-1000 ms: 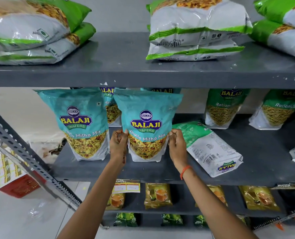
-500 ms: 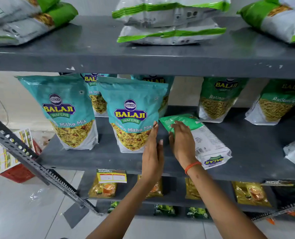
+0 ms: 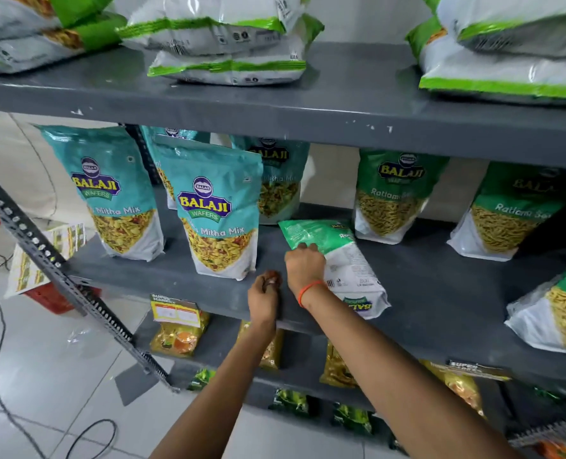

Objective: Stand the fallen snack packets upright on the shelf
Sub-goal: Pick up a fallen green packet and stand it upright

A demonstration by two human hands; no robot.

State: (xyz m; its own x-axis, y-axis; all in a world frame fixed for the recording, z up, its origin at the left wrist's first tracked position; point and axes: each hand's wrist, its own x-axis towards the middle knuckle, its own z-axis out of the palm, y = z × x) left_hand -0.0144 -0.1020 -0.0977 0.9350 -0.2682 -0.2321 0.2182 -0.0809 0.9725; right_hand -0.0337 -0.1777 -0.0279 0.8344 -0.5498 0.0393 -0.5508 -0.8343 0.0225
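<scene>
A green and white snack packet (image 3: 348, 263) lies flat on its face on the grey middle shelf (image 3: 440, 293), its green top pointing to the back left. My right hand (image 3: 303, 266) grips the packet's left edge near that top. My left hand (image 3: 264, 294) rests curled at the shelf's front edge, holding nothing, just left of the right wrist. A teal Balaji packet (image 3: 217, 210) stands upright to the left of both hands, with another teal packet (image 3: 109, 190) further left.
Green Ratlami Sev packets (image 3: 394, 190) stand upright at the back right. Another packet (image 3: 556, 313) leans at the far right. Several flat green and white bags (image 3: 222, 44) lie on the top shelf. A slanted metal rack post (image 3: 59, 270) crosses the left side.
Both hands left the upright teal packet and moved right. My right hand now grips the fallen green packet; my left hand has curled and dropped to the shelf's front edge.
</scene>
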